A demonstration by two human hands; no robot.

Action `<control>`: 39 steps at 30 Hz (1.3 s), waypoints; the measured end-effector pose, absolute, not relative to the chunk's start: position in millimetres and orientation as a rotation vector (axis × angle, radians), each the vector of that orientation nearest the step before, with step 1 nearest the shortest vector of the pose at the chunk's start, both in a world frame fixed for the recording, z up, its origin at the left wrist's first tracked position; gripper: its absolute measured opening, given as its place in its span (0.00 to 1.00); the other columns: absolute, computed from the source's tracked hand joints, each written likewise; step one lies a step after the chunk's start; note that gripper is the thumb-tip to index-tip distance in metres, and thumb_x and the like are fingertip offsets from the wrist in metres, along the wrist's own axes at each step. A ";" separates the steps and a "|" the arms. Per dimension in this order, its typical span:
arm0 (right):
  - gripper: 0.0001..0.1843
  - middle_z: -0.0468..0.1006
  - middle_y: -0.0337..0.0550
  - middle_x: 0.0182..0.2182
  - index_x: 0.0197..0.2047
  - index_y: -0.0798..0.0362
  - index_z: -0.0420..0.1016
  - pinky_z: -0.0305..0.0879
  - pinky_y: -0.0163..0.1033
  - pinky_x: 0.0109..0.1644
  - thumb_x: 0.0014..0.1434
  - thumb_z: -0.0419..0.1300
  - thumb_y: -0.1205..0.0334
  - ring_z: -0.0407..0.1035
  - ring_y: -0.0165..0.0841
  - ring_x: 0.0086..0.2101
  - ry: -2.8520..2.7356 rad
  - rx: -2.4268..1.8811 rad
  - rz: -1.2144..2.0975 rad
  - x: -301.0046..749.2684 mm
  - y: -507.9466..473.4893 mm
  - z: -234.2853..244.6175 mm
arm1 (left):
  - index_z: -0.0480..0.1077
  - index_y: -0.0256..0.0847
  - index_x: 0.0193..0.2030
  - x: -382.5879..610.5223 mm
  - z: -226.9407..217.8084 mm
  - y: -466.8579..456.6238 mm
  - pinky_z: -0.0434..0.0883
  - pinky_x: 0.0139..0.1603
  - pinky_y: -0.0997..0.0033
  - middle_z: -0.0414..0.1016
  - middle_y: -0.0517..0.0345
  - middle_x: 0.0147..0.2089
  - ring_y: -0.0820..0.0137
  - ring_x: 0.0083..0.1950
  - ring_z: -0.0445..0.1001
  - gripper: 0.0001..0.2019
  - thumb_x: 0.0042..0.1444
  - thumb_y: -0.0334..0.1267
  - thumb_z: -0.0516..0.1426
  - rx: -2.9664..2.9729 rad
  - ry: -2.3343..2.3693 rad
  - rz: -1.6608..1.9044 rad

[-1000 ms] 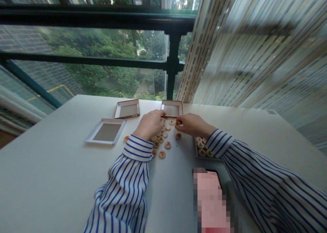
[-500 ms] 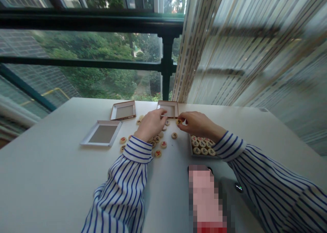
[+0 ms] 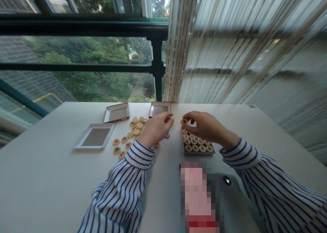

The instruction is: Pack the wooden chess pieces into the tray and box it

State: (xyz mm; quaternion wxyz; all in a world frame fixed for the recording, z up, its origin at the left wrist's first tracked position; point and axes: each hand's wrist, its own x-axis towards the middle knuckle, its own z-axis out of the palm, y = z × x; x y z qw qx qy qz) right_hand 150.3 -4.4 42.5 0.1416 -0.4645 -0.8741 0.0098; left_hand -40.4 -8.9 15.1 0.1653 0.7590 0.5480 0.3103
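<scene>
Between thumb and fingertips, my right hand [image 3: 204, 125] pinches a xiangqi piece [image 3: 184, 122] with a black character. It is above the far left part of a shallow box [image 3: 214, 152], where rows of round pieces [image 3: 195, 148] lie, black and red characters showing; the hand hides some of them. My left hand [image 3: 158, 127] hovers over the loose pieces, fingers bent and apart, with nothing seen in them. Loose pieces [image 3: 137, 132], some face up and some blank side up, are spread beneath and left of it. A single piece [image 3: 167, 135] lies near its thumb.
A white lid [image 3: 108, 137] lies on the left of the white table [image 3: 46, 178]. Two brown-edged trays [image 3: 127, 118] [image 3: 150, 110] are near the far edge. A blurred-out phone-like object [image 3: 195, 192] lies in front of the box. Behind stand a window rail and a string curtain [image 3: 176, 56].
My right hand has carried the piece rightward from the loose pieces to above the box. My left hand's fingers have spread a little. The view has turned slightly right.
</scene>
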 end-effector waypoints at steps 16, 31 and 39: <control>0.15 0.75 0.44 0.34 0.42 0.54 0.71 0.62 0.36 0.38 0.56 0.55 0.54 0.68 0.31 0.33 -2.376 -1.271 0.157 182.1 -24.4 25.5 | 0.71 0.37 0.42 -14.5 11.5 -16.8 0.70 0.40 0.69 0.77 0.52 0.40 0.69 0.39 0.74 0.15 0.56 0.44 0.51 1.947 1.243 0.901; 0.14 0.75 0.43 0.34 0.41 0.54 0.72 0.61 0.36 0.37 0.57 0.55 0.54 0.68 0.30 0.33 -2.368 -1.230 0.129 200.9 -22.4 31.8 | 0.73 0.34 0.34 25.7 16.7 -3.8 0.66 0.33 0.73 0.74 0.56 0.27 0.74 0.29 0.70 0.14 0.55 0.42 0.52 1.677 0.988 0.832; 0.14 0.75 0.44 0.36 0.44 0.53 0.71 0.61 0.36 0.39 0.59 0.54 0.56 0.67 0.30 0.34 -2.417 -1.102 0.191 212.3 -18.3 28.1 | 0.74 0.33 0.38 28.4 12.0 -1.4 0.66 0.36 0.72 0.75 0.55 0.31 0.75 0.31 0.69 0.12 0.52 0.39 0.55 1.543 0.959 0.848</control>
